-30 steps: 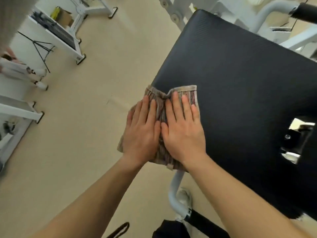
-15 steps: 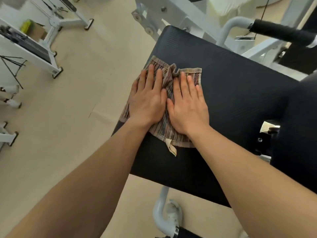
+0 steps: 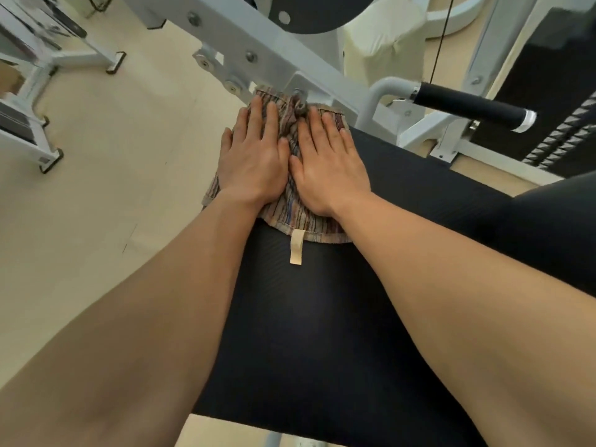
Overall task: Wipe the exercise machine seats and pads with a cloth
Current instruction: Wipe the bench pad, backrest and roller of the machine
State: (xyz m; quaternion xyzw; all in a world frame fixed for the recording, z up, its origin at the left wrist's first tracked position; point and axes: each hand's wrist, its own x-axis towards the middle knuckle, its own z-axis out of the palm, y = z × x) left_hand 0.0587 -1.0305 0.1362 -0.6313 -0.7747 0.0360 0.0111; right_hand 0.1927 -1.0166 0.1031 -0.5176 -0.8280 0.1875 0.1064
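Note:
A striped brownish cloth (image 3: 292, 217) lies on the far end of a black padded seat (image 3: 306, 317), its far edge bunched against the white machine frame (image 3: 258, 56). My left hand (image 3: 251, 159) and my right hand (image 3: 325, 169) press flat on the cloth side by side, fingers straight and pointing away from me. A beige tag (image 3: 296, 251) hangs from the cloth's near edge. Another black pad (image 3: 554, 230) rises at the right.
A black-gripped handle (image 3: 467, 106) on a white bar sticks out at the upper right beside a cream pad (image 3: 383, 46). A weight stack (image 3: 567, 137) stands far right. White machine legs (image 3: 42, 150) sit on the beige floor (image 3: 113, 188) at left.
Both hands have pushed the cloth forward along the seat, from its near left edge to its far end by the frame. The cloth's far edge has bunched up.

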